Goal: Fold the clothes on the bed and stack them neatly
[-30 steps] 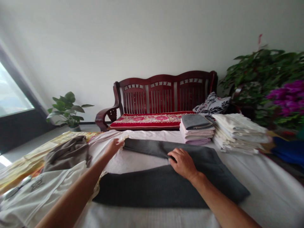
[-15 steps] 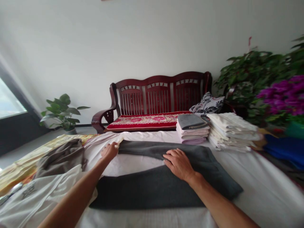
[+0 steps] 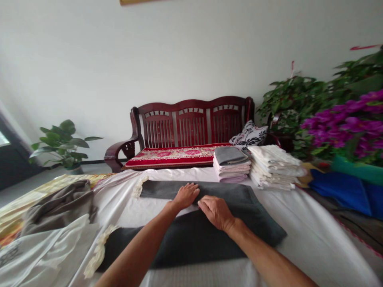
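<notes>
A pair of dark grey trousers [image 3: 206, 239] with cream lace at the leg hems lies flat across the white sheet [image 3: 323, 239], legs pointing left and waist to the right. My left hand [image 3: 186, 195] rests open on the far leg, its fingers stretched out over the cloth. Close beside it, my right hand [image 3: 217, 211] is closed at the fork between the legs. Its fingers are curled against the trousers, and their tips are partly hidden. My left forearm crosses over the near leg.
Folded grey and pale clothes [image 3: 231, 163] are stacked behind the trousers, with a taller pile of white clothes [image 3: 273, 167] to their right. A crumpled brown garment [image 3: 62, 207] and a white garment [image 3: 44, 255] lie at left. Beyond stands a wooden bench [image 3: 179, 123].
My left hand has let go of the far hem and moved right onto the leg. My right hand has curled its fingers. The near hem's lace now shows, and the view has shifted right.
</notes>
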Demonstrator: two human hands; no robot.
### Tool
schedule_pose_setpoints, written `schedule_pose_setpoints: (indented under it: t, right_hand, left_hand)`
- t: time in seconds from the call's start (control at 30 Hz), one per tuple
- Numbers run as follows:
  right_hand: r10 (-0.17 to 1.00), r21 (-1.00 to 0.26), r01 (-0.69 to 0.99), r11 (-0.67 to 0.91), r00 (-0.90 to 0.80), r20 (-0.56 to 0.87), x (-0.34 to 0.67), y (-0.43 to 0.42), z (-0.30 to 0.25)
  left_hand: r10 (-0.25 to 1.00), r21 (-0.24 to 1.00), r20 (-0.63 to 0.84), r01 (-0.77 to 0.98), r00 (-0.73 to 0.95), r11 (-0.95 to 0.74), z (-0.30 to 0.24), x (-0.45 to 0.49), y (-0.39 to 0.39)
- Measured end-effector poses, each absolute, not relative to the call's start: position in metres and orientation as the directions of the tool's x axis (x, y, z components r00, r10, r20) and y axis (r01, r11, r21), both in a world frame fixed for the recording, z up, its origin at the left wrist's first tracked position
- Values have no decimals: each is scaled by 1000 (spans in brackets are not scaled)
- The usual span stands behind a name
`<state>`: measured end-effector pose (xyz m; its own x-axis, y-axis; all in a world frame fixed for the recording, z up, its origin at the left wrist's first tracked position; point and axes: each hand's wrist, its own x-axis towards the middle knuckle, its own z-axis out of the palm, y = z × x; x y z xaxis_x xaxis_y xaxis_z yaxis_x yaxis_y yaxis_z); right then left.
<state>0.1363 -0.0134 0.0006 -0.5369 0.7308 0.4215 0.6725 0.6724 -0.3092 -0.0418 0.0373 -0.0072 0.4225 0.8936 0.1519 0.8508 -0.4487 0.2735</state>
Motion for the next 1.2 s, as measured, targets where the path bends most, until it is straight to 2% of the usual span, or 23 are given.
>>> schedule_pose_setpoints:
  t: [0.1, 0.17, 0.27, 0.37, 0.57, 0.67, 0.73, 0.83, 0.9, 0.97, 1.03, 1.1, 1.2]
  right_hand:
    - [797, -232, 802, 551, -424, 430, 148, -4, 1]
    - [850, -141, 880, 453, -379, 367, 165, 4, -4]
    - [930, -40, 950, 311, -295, 219, 201, 15, -15]
    - [962, 12, 978, 208, -207, 178, 232, 20, -23]
    - [957, -2, 990, 142, -137, 256, 247, 19, -25]
    - [902, -10, 984, 175, -156, 402, 243, 16, -20]
    - [839, -14, 966, 257, -216, 500, 241, 11, -16]
    - [779, -22, 906, 423, -351, 519, 236, 6, -12]
    - [780, -40, 872, 489, -416, 467, 232, 5, -14]
    - [803, -61, 866, 497, -431, 412, 229, 7, -17]
    - [830, -72, 878, 474, -417, 371, 228, 9, -20]
    - [846, -76, 887, 456, -405, 347, 228, 11, -21]
    - [854, -98, 890, 445, -389, 345, 229, 12, -21]
  left_hand:
    - [920, 167, 156, 909, 359, -383, -19, -37, 33]
    - [934, 107, 150, 933, 325, -343, -22, -41, 31]
    - [951, 86, 124, 952, 282, -293, -21, -58, 32]
    - [976, 76, 100, 976, 194, -202, -18, -90, 36]
    - [995, 49, 99, 999, 6, -11, -21, -160, 39]
    - [989, 38, 143, 999, -28, 22, -24, -172, 36]
    - [979, 40, 202, 999, -37, 29, -24, -171, 34]
    - [950, 76, 313, 997, 9, -34, -18, -158, 30]
    - [938, 169, 333, 973, 94, -157, -11, -141, 28]
    - [930, 300, 300, 905, 212, -303, -5, -115, 24]
    - [902, 372, 265, 827, 340, -421, -2, -85, 19]
    - [859, 340, 233, 790, 455, -510, -2, -55, 11]
    - [836, 201, 197, 813, 512, -546, -8, -26, 0]
